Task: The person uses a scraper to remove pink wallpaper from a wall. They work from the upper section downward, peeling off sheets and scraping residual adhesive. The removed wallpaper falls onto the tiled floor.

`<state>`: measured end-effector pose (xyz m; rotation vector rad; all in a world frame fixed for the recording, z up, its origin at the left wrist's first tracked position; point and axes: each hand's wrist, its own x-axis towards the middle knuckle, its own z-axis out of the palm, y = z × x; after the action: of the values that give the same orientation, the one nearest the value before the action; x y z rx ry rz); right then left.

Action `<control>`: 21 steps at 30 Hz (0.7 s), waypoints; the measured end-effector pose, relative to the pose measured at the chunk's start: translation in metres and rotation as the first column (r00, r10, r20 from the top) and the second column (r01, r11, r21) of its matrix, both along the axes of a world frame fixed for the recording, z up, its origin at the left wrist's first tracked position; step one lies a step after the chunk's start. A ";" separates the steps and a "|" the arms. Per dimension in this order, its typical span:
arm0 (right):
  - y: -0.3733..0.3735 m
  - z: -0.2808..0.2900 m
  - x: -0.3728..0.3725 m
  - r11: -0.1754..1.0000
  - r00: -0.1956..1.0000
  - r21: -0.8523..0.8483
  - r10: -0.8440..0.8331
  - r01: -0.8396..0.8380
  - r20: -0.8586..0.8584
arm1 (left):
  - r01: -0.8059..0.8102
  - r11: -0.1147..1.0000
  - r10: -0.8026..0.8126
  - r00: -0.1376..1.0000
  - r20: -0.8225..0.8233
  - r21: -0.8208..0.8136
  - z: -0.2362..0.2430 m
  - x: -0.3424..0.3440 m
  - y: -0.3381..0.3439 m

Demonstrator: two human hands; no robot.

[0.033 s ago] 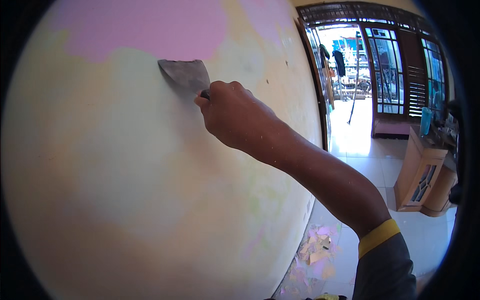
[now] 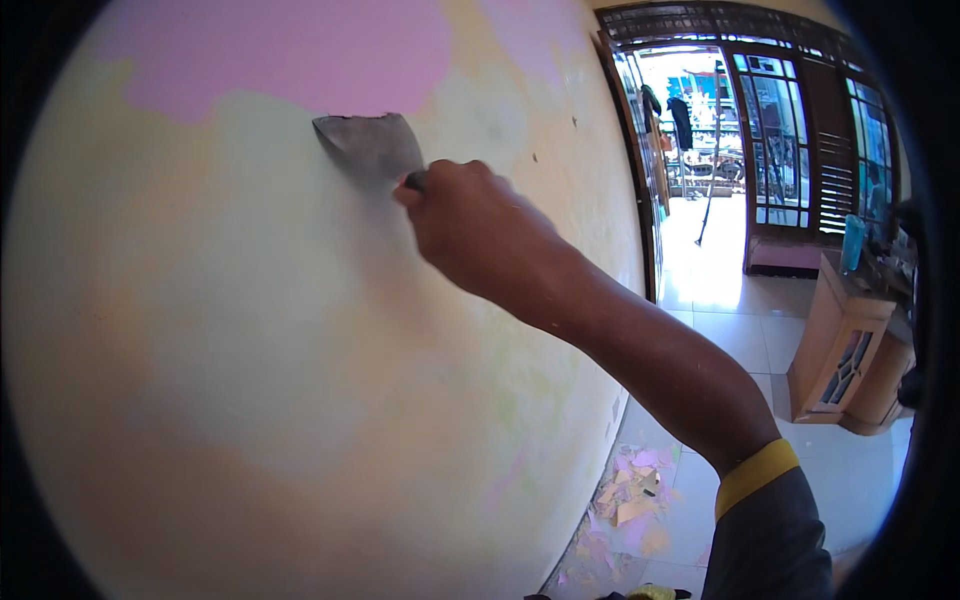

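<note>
My right hand [image 2: 468, 222] is closed around the short dark handle of a putty knife [image 2: 375, 145]. Its wide grey metal blade points up and to the left, and the front edge meets the lower border of a pink paint patch [image 2: 290, 50] on the wall [image 2: 250, 300]. Below that border the surface is bared to pale white, cream and tan. Only a small piece of the handle shows past my fingers. My left hand is nowhere in the picture.
Pink and cream paint flakes [image 2: 630, 500] litter the tiled floor at the wall's foot. To the right stands a wooden cabinet [image 2: 835, 345] with a blue cup [image 2: 852, 243] on top. An open doorway [image 2: 690, 150] lies beyond, beside dark-framed windows [image 2: 775, 140].
The putty knife blade has shifted very slightly upward along the wall, at the edge of the pink patch. My right hand keeps its grip and has moved a little with it.
</note>
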<state>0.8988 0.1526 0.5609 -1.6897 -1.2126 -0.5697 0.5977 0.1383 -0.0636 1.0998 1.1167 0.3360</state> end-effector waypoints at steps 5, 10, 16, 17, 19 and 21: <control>0.008 0.022 0.010 0.987 0.995 0.158 0.008 -0.024 0.100 | -0.021 1.000 0.021 1.000 -0.003 0.015 0.005 0.010 -0.007; 0.012 0.025 0.010 0.992 0.995 0.105 0.053 -0.062 0.085 | -0.059 0.998 0.059 0.998 -0.005 0.003 0.006 0.016 -0.014; 0.009 0.018 0.029 0.981 0.997 0.192 -0.008 -0.007 0.082 | -0.074 0.997 0.074 0.997 -0.013 0.005 0.005 0.021 -0.017; 0.005 0.016 0.032 0.987 0.999 0.159 0.010 -0.016 0.037 | -0.075 0.997 0.075 0.997 -0.013 0.002 0.004 0.022 -0.017; 0.000 0.011 0.039 0.997 1.000 0.077 -0.021 0.020 0.011 | -0.066 0.998 0.066 0.998 -0.014 0.004 0.004 0.024 -0.016; -0.005 0.006 0.044 0.999 0.999 0.047 0.010 -0.008 -0.039 | -0.061 0.998 0.061 0.998 -0.013 0.003 0.004 0.026 -0.015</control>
<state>0.9425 0.1476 0.5667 -1.6477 -1.1698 -0.5524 0.6234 0.1237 -0.0595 1.0732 1.1638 0.3784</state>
